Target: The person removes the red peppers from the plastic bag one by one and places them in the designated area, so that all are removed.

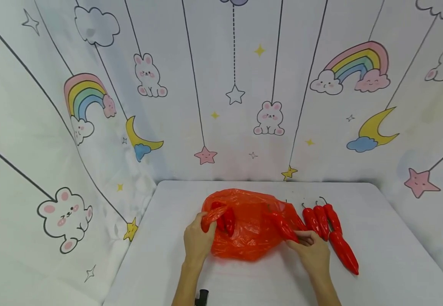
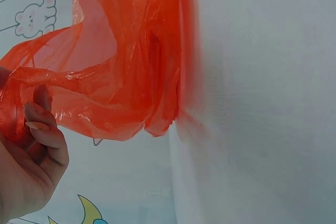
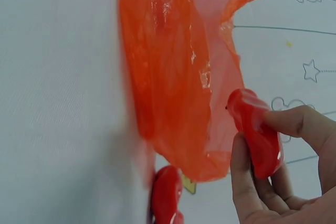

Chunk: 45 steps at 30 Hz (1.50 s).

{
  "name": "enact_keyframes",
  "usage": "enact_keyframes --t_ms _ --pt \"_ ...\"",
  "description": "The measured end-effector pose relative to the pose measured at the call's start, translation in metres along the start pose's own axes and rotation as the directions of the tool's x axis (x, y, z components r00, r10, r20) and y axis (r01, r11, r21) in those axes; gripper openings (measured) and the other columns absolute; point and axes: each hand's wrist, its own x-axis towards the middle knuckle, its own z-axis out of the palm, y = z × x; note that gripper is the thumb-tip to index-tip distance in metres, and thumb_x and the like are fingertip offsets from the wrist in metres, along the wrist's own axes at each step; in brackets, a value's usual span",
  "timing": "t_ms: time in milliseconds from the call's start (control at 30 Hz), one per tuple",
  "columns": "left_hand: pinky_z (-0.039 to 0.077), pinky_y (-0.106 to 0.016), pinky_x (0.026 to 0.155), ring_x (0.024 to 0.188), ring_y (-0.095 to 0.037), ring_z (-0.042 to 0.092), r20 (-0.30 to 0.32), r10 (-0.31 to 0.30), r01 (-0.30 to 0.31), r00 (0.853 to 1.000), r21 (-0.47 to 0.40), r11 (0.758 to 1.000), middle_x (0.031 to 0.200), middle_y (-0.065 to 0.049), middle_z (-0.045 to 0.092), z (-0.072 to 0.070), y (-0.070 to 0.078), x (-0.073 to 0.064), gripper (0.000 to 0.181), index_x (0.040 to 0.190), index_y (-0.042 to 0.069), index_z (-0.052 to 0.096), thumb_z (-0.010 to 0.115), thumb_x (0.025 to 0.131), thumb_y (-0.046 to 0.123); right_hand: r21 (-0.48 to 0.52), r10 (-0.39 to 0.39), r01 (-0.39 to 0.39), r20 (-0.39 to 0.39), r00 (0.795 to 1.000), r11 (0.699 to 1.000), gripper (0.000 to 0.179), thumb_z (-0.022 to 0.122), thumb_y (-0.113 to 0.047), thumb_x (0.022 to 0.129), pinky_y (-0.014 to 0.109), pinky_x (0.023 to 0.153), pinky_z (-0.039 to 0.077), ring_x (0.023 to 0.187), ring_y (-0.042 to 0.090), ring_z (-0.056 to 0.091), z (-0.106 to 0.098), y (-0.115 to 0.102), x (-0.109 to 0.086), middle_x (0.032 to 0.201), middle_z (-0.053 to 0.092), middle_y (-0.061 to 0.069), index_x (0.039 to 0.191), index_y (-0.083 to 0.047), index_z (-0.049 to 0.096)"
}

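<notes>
An orange-red plastic bag (image 1: pixel 249 242) lies on the white table, its opening facing up. My left hand (image 1: pixel 199 240) pinches the bag's left rim; in the left wrist view, bent fingers (image 2: pixel 48 135) hold the thin film. Red chili peppers (image 1: pixel 228 221) show inside the bag on that side. Between thumb and fingers of my right hand (image 1: pixel 314 250) is a red chili pepper (image 1: pixel 283 225), its stem end over the bag's right part. The right wrist view shows this held pepper (image 3: pixel 258 135) end-on, beside the bag's raised edge (image 3: pixel 205 77).
Several red chili peppers (image 1: pixel 322 222) lie in a row right of the bag, with another large pepper (image 1: pixel 344 253) closer to me. A small black object (image 1: pixel 202 297) appears beside my left forearm. Behind the white table (image 1: pixel 148 263) hangs a cartoon-printed cloth (image 1: pixel 236 136).
</notes>
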Motion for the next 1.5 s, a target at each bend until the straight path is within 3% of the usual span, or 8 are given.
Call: enact_keyframes --t_ms 333,500,733,1033,1233,1300,1367,1500 --pt "0.063 -0.041 0.077 0.080 -0.022 0.073 0.021 -0.006 0.006 1.000 -0.010 1.000 0.100 -0.008 0.079 0.003 0.000 -0.001 0.027 0.116 0.007 0.072 0.074 0.093 0.022 -0.023 0.006 -0.009 -0.120 0.993 1.000 0.053 0.087 -0.026 0.085 0.036 0.083 0.062 0.121 0.040 0.065 -0.022 0.013 -0.006 0.133 0.067 0.025 0.128 -0.004 0.065" --pt "0.063 -0.042 0.079 0.082 -0.023 0.073 0.032 -0.027 0.028 0.999 -0.008 1.000 0.102 -0.008 0.079 0.003 0.001 -0.002 0.028 0.117 0.007 0.072 0.074 0.094 0.023 -0.067 -0.035 0.023 -0.192 0.981 0.997 0.052 0.088 -0.027 0.085 0.032 0.075 0.063 0.115 0.043 0.067 -0.031 0.023 -0.006 0.128 0.068 0.028 0.126 -0.002 0.067" --pt "0.063 -0.043 0.083 0.090 -0.025 0.074 0.057 -0.053 0.053 0.997 0.002 0.999 0.108 -0.008 0.078 0.005 0.001 -0.003 0.033 0.121 0.009 0.071 0.075 0.094 0.026 -0.116 -0.041 0.009 -0.274 0.961 0.993 0.050 0.088 -0.025 0.084 0.013 0.067 0.056 0.113 0.039 0.069 -0.043 0.034 -0.006 0.125 0.072 0.022 0.126 -0.005 0.070" --pt "0.063 -0.042 0.082 0.088 -0.023 0.074 0.068 -0.055 0.056 0.996 -0.005 0.998 0.107 -0.008 0.078 0.006 0.000 -0.005 0.031 0.121 0.010 0.071 0.074 0.095 0.026 -0.103 0.018 -0.052 -0.313 0.950 0.993 0.051 0.090 -0.023 0.082 0.024 0.070 0.061 0.116 0.044 0.067 -0.060 0.042 -0.015 0.127 0.069 0.026 0.125 -0.003 0.070" --pt "0.063 -0.041 0.078 0.082 -0.022 0.074 0.058 -0.032 0.033 0.998 -0.008 0.999 0.103 -0.007 0.079 0.006 0.001 -0.005 0.029 0.119 0.009 0.071 0.074 0.094 0.023 -0.125 0.036 -0.088 -0.369 0.929 0.988 0.049 0.087 -0.018 0.085 0.045 0.079 0.057 0.114 0.049 0.067 -0.070 0.054 -0.014 0.128 0.066 0.032 0.125 0.001 0.068" --pt "0.063 -0.041 0.077 0.081 -0.023 0.074 0.055 -0.025 0.025 0.998 -0.011 1.000 0.102 -0.008 0.079 0.006 0.001 -0.006 0.029 0.119 0.009 0.071 0.074 0.094 0.023 -0.128 0.044 -0.102 -0.393 0.919 0.986 0.047 0.086 -0.018 0.084 0.038 0.072 0.061 0.112 0.049 0.068 -0.073 0.058 -0.014 0.125 0.067 0.032 0.124 0.001 0.069" --pt "0.063 -0.041 0.078 0.084 -0.024 0.075 0.056 -0.022 0.023 0.998 -0.005 1.000 0.104 -0.008 0.079 0.006 0.001 -0.006 0.029 0.119 0.009 0.071 0.074 0.094 0.024 -0.125 0.054 -0.115 -0.407 0.912 0.985 0.047 0.085 -0.018 0.085 0.040 0.071 0.062 0.112 0.050 0.067 -0.075 0.062 -0.014 0.124 0.067 0.033 0.124 0.002 0.069" --pt "0.063 -0.042 0.081 0.088 -0.025 0.075 0.062 -0.025 0.025 0.998 -0.001 1.000 0.106 -0.008 0.079 0.007 0.000 -0.007 0.029 0.119 0.009 0.071 0.074 0.095 0.025 -0.130 0.085 -0.149 -0.403 0.911 0.980 0.050 0.085 -0.020 0.086 0.055 0.085 0.055 0.114 0.054 0.063 -0.078 0.067 -0.016 0.126 0.065 0.036 0.126 0.004 0.066"
